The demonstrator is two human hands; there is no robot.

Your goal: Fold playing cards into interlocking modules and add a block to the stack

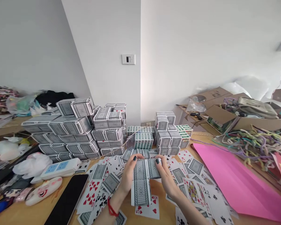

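Observation:
My left hand (pixel 127 177) and my right hand (pixel 166 177) grip a block of folded playing cards (pixel 140 184) from its two sides, thumbs on top. Grey patterned card backs cover the block, and one part juts towards me. Under its near end lies a five of hearts (pixel 152 211). Loose cards are spread around both hands, among them a ten of hearts (pixel 91 192) to the left and a queen (pixel 192 189) to the right. Behind my hands, similar card blocks stand in a tall left stack (pixel 70 131) and a smaller right stack (pixel 168 134).
Green-edged card boxes (pixel 144 140) stand between the stacks. A black phone (pixel 66 200) and a white power strip (pixel 61 167) lie left. To the right are a pink sheet (pixel 234 178), tangled coloured cords (pixel 250 142) and an open cardboard box (pixel 250 123).

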